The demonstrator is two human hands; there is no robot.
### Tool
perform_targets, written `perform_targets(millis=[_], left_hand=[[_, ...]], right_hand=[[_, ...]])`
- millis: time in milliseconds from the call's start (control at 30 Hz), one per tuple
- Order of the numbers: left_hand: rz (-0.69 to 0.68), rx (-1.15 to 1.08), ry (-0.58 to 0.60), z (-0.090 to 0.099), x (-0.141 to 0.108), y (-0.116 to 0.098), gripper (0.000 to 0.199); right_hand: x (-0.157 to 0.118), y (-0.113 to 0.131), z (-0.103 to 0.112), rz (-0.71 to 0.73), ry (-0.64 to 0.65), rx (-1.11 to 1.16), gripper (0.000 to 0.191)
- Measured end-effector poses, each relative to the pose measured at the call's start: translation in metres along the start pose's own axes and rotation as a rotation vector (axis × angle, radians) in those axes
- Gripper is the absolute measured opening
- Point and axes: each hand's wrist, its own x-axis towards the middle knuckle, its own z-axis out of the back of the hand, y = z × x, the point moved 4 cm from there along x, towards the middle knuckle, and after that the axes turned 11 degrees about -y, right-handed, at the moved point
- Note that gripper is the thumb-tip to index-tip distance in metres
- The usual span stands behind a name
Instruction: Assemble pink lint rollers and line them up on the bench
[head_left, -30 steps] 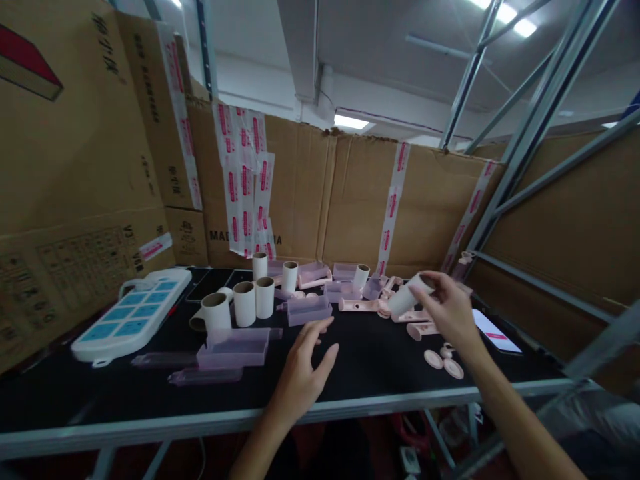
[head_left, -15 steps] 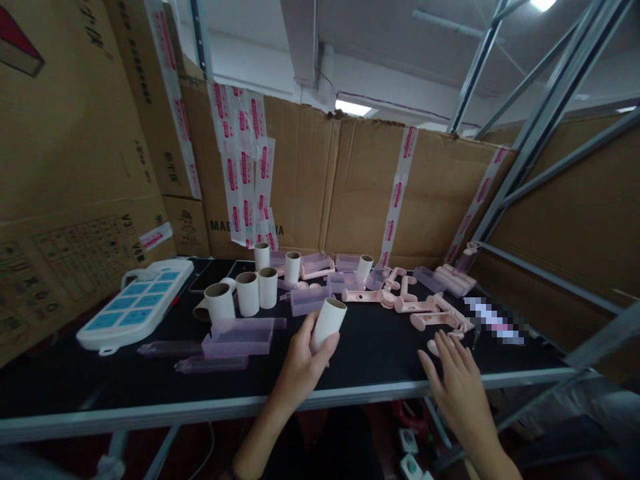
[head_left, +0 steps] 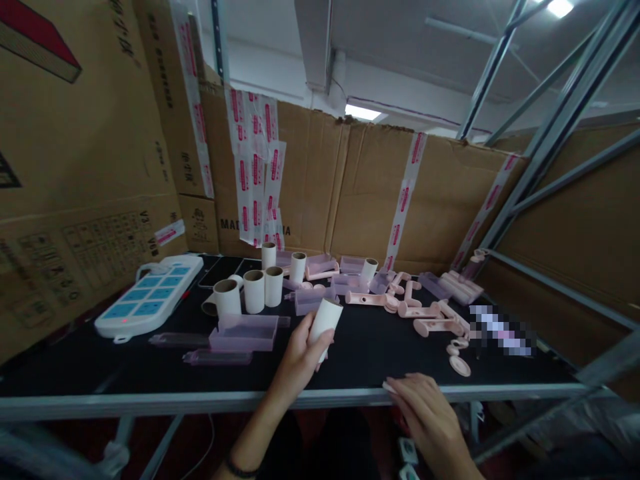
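My left hand [head_left: 305, 350] is wrapped round a white cardboard tube [head_left: 327, 321], tilted with its open end up and to the right. At the table's front edge, my right hand [head_left: 425, 410] has its fingers and thumb closed on a small pale disc [head_left: 387, 387], mostly hidden by the fingers. To the right of that hand lie a round pink cap [head_left: 459, 365] and smaller pink pieces [head_left: 456, 347]. Beyond the held tube sit a translucent purple box [head_left: 310, 303] and a pink holder with round ends [head_left: 367, 299].
Several white tubes [head_left: 254, 293] stand at the left, near a purple tray [head_left: 245, 333] and flat purple parts [head_left: 220, 358]. A power strip [head_left: 150, 300] lies farther left. More pink holders [head_left: 435, 325] lie right. Cardboard walls [head_left: 310, 180] and a metal frame [head_left: 520, 180] surround the black table.
My right hand has moved left and toward the table edge, away from the pink caps, and now pinches a small pale disc. My left hand still holds the tube. The view has shifted slightly.
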Motion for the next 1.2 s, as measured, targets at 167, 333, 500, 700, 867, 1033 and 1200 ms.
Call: perform_targets(millis=[167, 333, 500, 700, 867, 1033, 1200], left_hand=[[-0.173, 0.193, 0.129, -0.008, -0.007, -0.014, 0.038], [-0.237, 0.308, 0.227, -0.014, -0.011, -0.021, 0.038], [-0.263, 0.318, 0.234, -0.015, -0.012, -0.022, 0.04], [-0.295, 0.376, 0.192, -0.016, -0.009, -0.016, 0.038], [-0.312, 0.379, 0.143, -0.017, -0.014, -0.024, 0.047], [-0.191, 0.158, 0.076, -0.014, -0.017, -0.03, 0.056], [0.013, -0.207, -0.079, -0.001, -0.008, -0.02, 0.053]], right_hand=[[0.063, 0.014, -0.011, -0.704, -0.291, 0.406, 0.026], [0.102, 0.023, -0.046, -0.921, -0.223, 0.81, 0.031], [0.101, 0.026, -0.062, -0.861, -0.16, 0.796, 0.029], [0.098, 0.031, -0.067, -0.886, -0.17, 0.822, 0.028], [0.109, 0.041, -0.066, -0.866, -0.195, 0.752, 0.031], [0.116, 0.041, -0.063, -0.839, -0.358, 0.774, 0.046], [0.055, -0.004, -0.006, -0.711, -0.66, 0.113, 0.038]])
